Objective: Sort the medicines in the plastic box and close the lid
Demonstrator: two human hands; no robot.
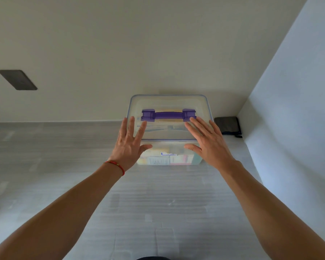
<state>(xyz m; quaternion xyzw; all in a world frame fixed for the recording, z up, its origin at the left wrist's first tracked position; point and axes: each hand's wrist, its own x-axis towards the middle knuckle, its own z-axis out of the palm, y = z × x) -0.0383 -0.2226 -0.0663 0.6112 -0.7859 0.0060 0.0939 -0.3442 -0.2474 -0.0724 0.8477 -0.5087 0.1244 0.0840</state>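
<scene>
A clear plastic box [169, 158] stands on the grey counter against the back wall. Its translucent lid [168, 102] lies on top, with a purple handle [168, 115] across the middle. Medicine packets [158, 160] show blurred through the front wall. My left hand [130, 145] lies flat on the lid's near left part, fingers spread, thumb over the front edge. My right hand [207, 141] lies flat on the near right part, fingers spread, fingertips just below the handle's right end. Neither hand grips anything.
A dark pouch [228, 125] lies on the counter to the right of the box, in the corner by the right wall. A dark rectangular plate [17, 79] sits on the back wall at left. The grey counter [158, 203] stretches toward me.
</scene>
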